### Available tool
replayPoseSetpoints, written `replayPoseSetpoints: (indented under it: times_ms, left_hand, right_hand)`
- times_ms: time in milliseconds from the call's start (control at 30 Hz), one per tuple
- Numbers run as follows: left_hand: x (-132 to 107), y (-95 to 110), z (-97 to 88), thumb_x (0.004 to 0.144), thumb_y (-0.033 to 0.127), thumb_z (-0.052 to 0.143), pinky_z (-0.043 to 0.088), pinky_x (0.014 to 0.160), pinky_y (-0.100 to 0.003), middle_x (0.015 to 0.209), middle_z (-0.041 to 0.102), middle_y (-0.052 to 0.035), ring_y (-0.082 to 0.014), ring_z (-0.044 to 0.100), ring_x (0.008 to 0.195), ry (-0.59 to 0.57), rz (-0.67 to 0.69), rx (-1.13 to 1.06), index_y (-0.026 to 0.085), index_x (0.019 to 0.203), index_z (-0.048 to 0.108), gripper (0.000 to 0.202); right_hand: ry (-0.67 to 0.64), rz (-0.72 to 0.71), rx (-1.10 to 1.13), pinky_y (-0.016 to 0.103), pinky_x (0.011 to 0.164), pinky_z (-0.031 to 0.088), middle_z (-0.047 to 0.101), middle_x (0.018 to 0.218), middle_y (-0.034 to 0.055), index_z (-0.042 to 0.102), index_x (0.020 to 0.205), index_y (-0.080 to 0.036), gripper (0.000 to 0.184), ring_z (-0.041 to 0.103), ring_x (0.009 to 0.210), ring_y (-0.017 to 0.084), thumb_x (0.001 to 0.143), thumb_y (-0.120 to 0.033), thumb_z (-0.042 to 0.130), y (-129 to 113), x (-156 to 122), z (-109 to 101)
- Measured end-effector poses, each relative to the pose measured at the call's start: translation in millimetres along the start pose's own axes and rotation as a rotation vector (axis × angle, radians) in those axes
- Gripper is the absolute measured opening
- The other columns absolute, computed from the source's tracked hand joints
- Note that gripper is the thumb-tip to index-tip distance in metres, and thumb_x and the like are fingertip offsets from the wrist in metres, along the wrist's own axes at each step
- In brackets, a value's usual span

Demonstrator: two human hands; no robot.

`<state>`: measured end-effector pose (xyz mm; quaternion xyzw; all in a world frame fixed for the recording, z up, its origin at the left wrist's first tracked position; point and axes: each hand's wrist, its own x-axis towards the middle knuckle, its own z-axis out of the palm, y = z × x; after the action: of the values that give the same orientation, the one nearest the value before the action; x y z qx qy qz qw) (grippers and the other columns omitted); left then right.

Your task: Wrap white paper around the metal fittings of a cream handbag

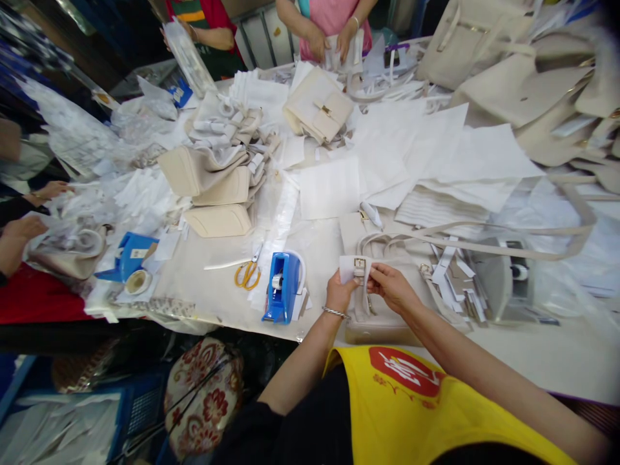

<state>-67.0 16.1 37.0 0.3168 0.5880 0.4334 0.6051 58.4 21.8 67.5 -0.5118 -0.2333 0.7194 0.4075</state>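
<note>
A cream handbag point(378, 310) lies on the table right in front of me. Both my hands work at its gold buckle point(359, 263), which is half wrapped in white paper point(347, 266). My left hand point(340, 292), a silver bracelet on its wrist, pinches the paper beside the buckle. From the right, my right hand point(391, 284) closes its fingers on the buckle strap. The bag's long strap point(498, 236) runs off to the right.
A blue tape dispenser point(283, 287) and yellow-handled scissors point(248, 272) lie left of my hands. Cream bags point(213, 177) and white paper sheets point(436, 152) cover the table. Other people's hands work at the far edge point(334, 39) and at the left point(19, 236).
</note>
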Motion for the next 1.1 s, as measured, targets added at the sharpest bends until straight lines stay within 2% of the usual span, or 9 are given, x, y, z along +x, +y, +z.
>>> replayPoseSetpoints:
  times_ms: [133,233,300,433,567,700,900,1000,1100]
  left_hand:
    - [1.3,4.8,-0.2,0.051,0.021,0.063,0.042,0.063,-0.026,0.07,0.061,0.0003,-0.0125,0.052,0.062,-0.061,-0.022,0.041,0.015,0.079,0.061,0.029]
    - [1.1,8.2,2.8,0.05,0.021,0.064,0.041,0.06,-0.023,0.065,0.059,0.0015,-0.0106,0.049,0.059,-0.039,-0.028,0.078,0.014,0.075,0.06,0.027]
    - [0.1,9.5,7.3,0.05,0.022,0.064,0.04,0.057,-0.022,0.062,0.057,0.0021,-0.0095,0.047,0.056,-0.017,-0.021,0.104,0.013,0.072,0.059,0.024]
    - [-3.5,11.2,17.2,0.055,0.021,0.058,0.038,0.055,-0.021,0.06,0.054,0.0025,-0.0087,0.045,0.055,0.005,0.045,0.217,0.013,0.072,0.059,0.018]
    - [-9.9,18.1,19.8,0.064,0.025,0.05,0.036,0.055,-0.02,0.059,0.052,0.0026,-0.0087,0.044,0.056,-0.009,0.11,0.352,0.013,0.071,0.059,0.016]
    - [-16.1,24.6,17.0,0.065,0.039,0.052,0.032,0.051,-0.02,0.051,0.046,0.0037,-0.0081,0.04,0.052,-0.077,0.12,0.465,0.012,0.062,0.058,0.028]
    - [-11.5,16.3,19.1,0.058,0.03,0.059,0.033,0.052,-0.02,0.056,0.048,0.0043,-0.0073,0.039,0.053,-0.107,0.047,0.329,0.012,0.07,0.061,0.022]
    - [-4.2,12.1,20.1,0.055,0.028,0.061,0.033,0.052,-0.02,0.056,0.049,0.0043,-0.0077,0.04,0.054,-0.14,0.015,0.274,0.012,0.069,0.062,0.021]
    - [0.6,10.4,19.4,0.054,0.027,0.061,0.034,0.051,-0.021,0.055,0.05,0.0044,-0.008,0.041,0.052,-0.137,-0.032,0.26,0.012,0.067,0.062,0.02]
  right_hand:
    - [-0.081,-0.025,-0.162,0.022,0.048,0.048,0.052,0.052,-0.0043,0.053,0.075,-0.016,0.024,0.048,0.044,0.007,0.065,-0.037,0.059,-3.5,2.8,-5.7]
    - [-0.11,-0.078,-0.3,0.024,0.048,0.048,0.052,0.05,-0.0045,0.053,0.076,-0.015,0.026,0.05,0.044,0.008,0.067,-0.039,0.057,-8.1,3.8,-7.8]
    - [-0.097,-0.136,-0.413,0.022,0.044,0.046,0.05,0.046,-0.0051,0.052,0.069,-0.015,0.025,0.049,0.041,0.009,0.069,-0.04,0.054,-9.4,4.5,-8.8]
    - [0.064,-0.291,-0.672,0.02,0.035,0.035,0.041,0.036,-0.0068,0.044,0.056,-0.017,0.032,0.041,0.032,0.008,0.074,-0.043,0.046,-4.5,6.6,-9.2]
    - [0.249,-0.329,-0.78,0.02,0.032,0.03,0.038,0.035,-0.0076,0.041,0.054,-0.019,0.033,0.039,0.028,0.008,0.074,-0.044,0.045,1.6,7.9,-6.7]
    - [0.23,-0.202,-0.753,0.021,0.031,0.033,0.041,0.031,-0.0055,0.04,0.051,-0.018,0.034,0.042,0.027,0.01,0.071,-0.045,0.048,-4.6,9.5,-6.4]
    - [0.042,0.168,-0.519,0.018,0.028,0.033,0.044,0.035,-0.0048,0.044,0.051,-0.016,0.032,0.041,0.029,0.007,0.06,-0.04,0.063,-30.1,15.3,-21.4]
    - [-0.02,0.212,-0.453,0.016,0.032,0.037,0.047,0.038,-0.0039,0.049,0.054,-0.014,0.03,0.042,0.033,0.005,0.057,-0.038,0.067,-36.9,14.5,-31.6]
    - [-0.101,0.188,-0.293,0.015,0.042,0.046,0.053,0.045,-0.0016,0.053,0.058,-0.012,0.028,0.049,0.04,0.005,0.058,-0.036,0.068,-35.3,11.1,-37.6]
